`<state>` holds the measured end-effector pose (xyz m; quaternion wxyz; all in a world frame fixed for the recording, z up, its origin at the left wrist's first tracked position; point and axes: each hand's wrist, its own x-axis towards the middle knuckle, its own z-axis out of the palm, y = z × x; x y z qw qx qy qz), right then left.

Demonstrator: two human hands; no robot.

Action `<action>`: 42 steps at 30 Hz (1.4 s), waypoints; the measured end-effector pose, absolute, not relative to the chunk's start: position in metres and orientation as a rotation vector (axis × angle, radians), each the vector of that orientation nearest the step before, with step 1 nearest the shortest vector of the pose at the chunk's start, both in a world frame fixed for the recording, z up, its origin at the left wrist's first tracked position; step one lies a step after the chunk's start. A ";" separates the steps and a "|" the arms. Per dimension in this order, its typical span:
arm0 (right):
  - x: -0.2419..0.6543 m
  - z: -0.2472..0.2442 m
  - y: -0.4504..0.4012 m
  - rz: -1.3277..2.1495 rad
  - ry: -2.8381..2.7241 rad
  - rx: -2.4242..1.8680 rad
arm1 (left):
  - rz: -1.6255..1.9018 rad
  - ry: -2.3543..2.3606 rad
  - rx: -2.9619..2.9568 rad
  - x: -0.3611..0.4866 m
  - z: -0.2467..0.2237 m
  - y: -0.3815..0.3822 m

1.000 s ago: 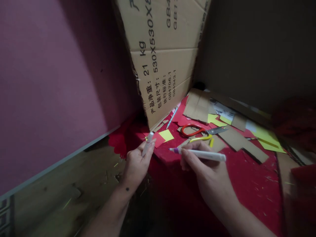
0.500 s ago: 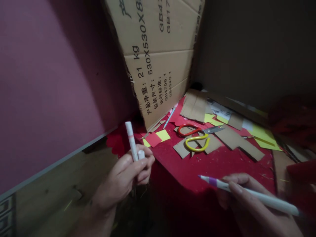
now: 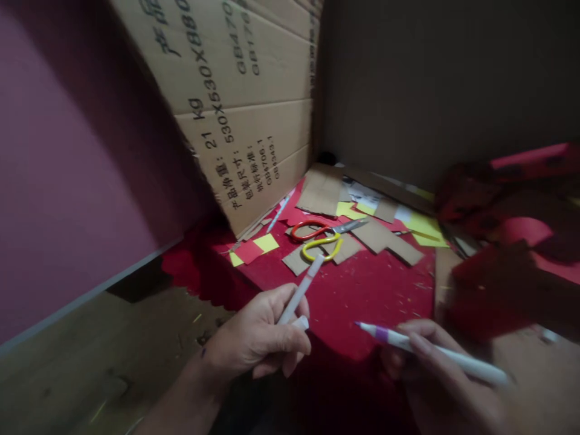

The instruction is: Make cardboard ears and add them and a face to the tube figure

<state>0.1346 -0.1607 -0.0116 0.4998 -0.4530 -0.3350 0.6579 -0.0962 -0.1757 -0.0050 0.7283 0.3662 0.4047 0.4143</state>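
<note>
My left hand (image 3: 267, 332) is closed around a slim white marker (image 3: 302, 289), which leans up to the right. A short white piece like a marker cap (image 3: 301, 323) sticks out between its thumb and fingers. To the right, my right hand (image 3: 435, 362) grips an uncapped purple marker (image 3: 410, 342) with a white barrel, its purple tip pointing left. The tip is apart from the left hand and appears to be above the red cloth (image 3: 362, 290). Beyond the hands lie scissors (image 3: 324, 237) with one red and one yellow handle.
Cardboard pieces (image 3: 385, 238) and yellow paper scraps (image 3: 426, 226) are scattered on the red cloth. A large printed cardboard sheet (image 3: 254, 121) stands upright behind, by a pink panel (image 3: 67, 169). At right sits a dim red and cardboard object (image 3: 493, 296).
The view has turned right. My left hand has come nearer the right one, and its white marker now tilts right instead of standing almost upright. Both hands keep their markers.
</note>
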 end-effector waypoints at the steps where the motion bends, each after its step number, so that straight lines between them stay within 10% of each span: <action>1: 0.135 -0.009 -0.163 1.594 -0.784 -1.075 | 0.893 0.887 0.826 -0.090 -0.003 -0.174; 42: 0.161 -0.039 -0.185 1.538 -0.735 -0.744 | 0.715 0.896 1.377 -0.003 -0.007 -0.173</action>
